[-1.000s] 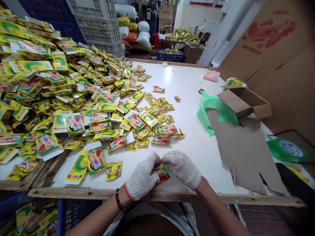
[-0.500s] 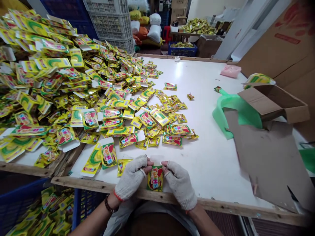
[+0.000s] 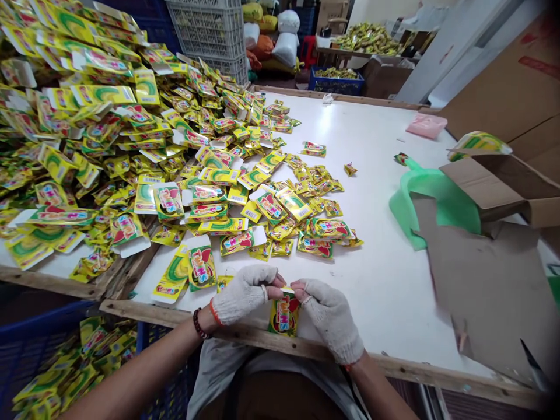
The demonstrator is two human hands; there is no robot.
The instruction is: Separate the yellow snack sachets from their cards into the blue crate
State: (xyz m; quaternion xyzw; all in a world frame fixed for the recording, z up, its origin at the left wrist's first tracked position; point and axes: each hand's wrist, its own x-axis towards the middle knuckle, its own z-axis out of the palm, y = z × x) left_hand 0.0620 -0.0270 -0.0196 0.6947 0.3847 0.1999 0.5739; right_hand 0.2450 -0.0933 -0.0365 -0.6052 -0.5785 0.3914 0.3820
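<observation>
A small yellow-and-green candy box point(image 3: 284, 316) printed "TWINS" stands at the table's front edge, its top end toward the far side. My left hand point(image 3: 250, 294), in a white fingerless glove, pinches the top left corner of the box. At the top right corner, my right hand point(image 3: 331, 318), gloved alike, has its thumb and fingers closed on the end flap. Only a thin white strip of that flap shows between the fingertips. Left of my left hand lie another TWINS box point(image 3: 202, 265) with its flap up and a yellow box point(image 3: 172, 277). A small yellow packet point(image 3: 224, 283) is partly hidden behind my left hand.
A large heap of boxes and packets point(image 3: 109, 122) covers the left side. To the right are a green dustpan point(image 3: 405, 204), a cardboard sheet point(image 3: 485, 286) and an open carton point(image 3: 520, 175). Below left, a blue crate point(image 3: 26, 338) holds boxes. A wooden rim point(image 3: 175, 318) edges the table.
The box's white top flap stood up between my hands and is now folded down to a thin strip. My fingertips have come closer together. The whole view has shifted slightly.
</observation>
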